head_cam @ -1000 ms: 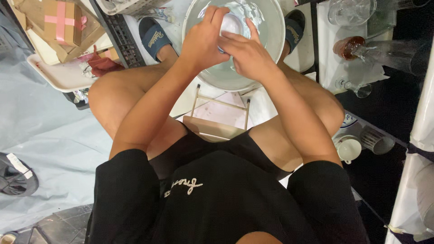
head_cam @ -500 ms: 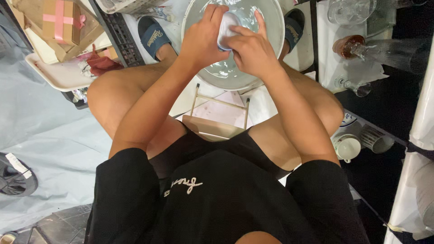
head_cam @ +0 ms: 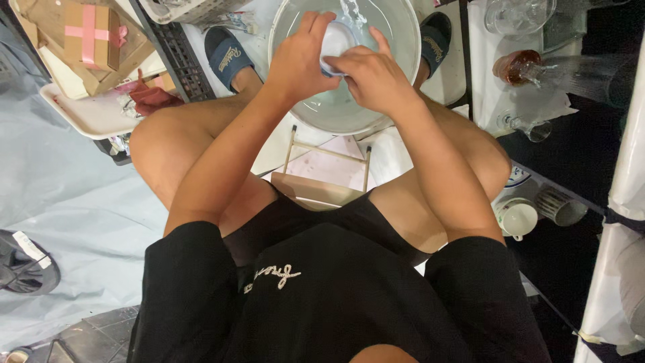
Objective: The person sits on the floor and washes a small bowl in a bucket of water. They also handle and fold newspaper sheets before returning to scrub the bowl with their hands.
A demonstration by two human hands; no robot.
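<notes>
Cup [head_cam: 338, 42], small, white with a pale blue rim, held over the large round basin [head_cam: 403, 40] at the upper centre of the frame, gripped between both hands. Left hand [head_cam: 302, 57] closed around the cup's near side, fingers curled over its rim; right hand [head_cam: 373, 77] pressed against the cup from the other side, fingers reaching over the top, so that only a small part of the cup shows between them. Whether a cloth or sponge lies under the right hand cannot be told. Basin resting on the floor between two dark blue slippers [head_cam: 228, 57], beyond a small wooden stool [head_cam: 326, 175] on which the seated person sits. At the right edge, a white mug [head_cam: 517, 216] lying low beside the person's knee; at the upper right, clear glassware [head_cam: 517, 13] and an amber glass [head_cam: 514, 67] on a white sheet. At the upper left, a cream tray [head_cam: 80, 117] with a red cloth, and a cardboard box [head_cam: 87, 33] with pink tape. Step in hand, judged from the grip: washing the cup by hand over the basin. The next move would call for turning the cup within the left hand's hold so the right hand can reach unwashed surfaces, keeping a firm grasp since a wet cup is likely slippery.
</notes>
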